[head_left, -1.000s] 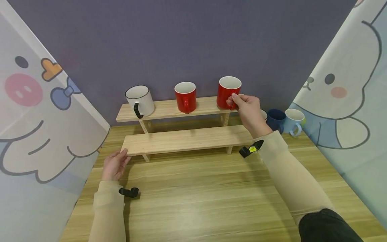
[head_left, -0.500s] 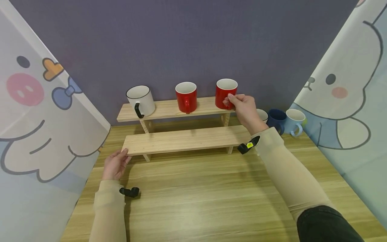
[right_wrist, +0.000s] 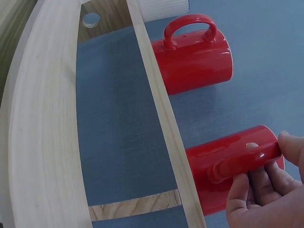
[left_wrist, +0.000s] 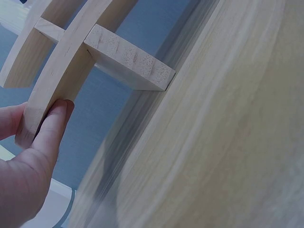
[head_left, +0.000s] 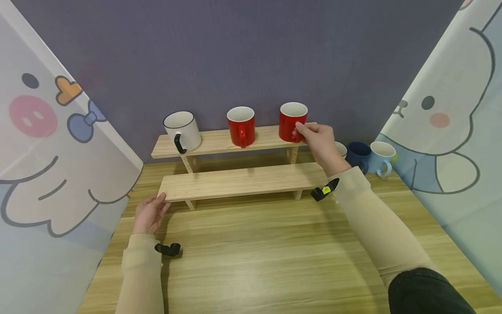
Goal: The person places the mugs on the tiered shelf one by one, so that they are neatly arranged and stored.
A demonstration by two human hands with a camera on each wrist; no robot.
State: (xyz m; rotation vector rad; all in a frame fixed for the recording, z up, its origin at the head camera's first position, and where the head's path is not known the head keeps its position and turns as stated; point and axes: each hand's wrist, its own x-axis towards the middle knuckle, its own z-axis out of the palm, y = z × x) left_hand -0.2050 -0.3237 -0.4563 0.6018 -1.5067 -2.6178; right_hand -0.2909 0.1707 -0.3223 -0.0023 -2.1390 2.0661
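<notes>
A two-tier wooden shelf (head_left: pixel 243 181) stands on the table against the purple wall. Its upper board (head_left: pixel 213 141) carries a white mug with a black handle (head_left: pixel 181 131), a red mug (head_left: pixel 241 125) and a second red mug (head_left: pixel 292 121) at the right end. My right hand (head_left: pixel 305 129) grips that right mug by its handle; in the right wrist view the fingers (right_wrist: pixel 259 187) curl round the handle of the mug (right_wrist: pixel 228 164). My left hand (head_left: pixel 157 204) holds the left end of the lower board, thumb (left_wrist: pixel 52 128) on its front edge (left_wrist: pixel 61 76).
Three more mugs stand on the table right of the shelf: a white one (head_left: pixel 342 149) partly hidden by my arm, a dark blue one (head_left: pixel 358 155) and a light blue one (head_left: pixel 382 158). Cartoon-printed panels (head_left: pixel 51 152) close in both sides. Bare wooden tabletop (head_left: pixel 255 253) lies in front.
The right red mug has come slightly down and left and now stands on the upper board. My right hand is still on its handle. The left hand has not moved.
</notes>
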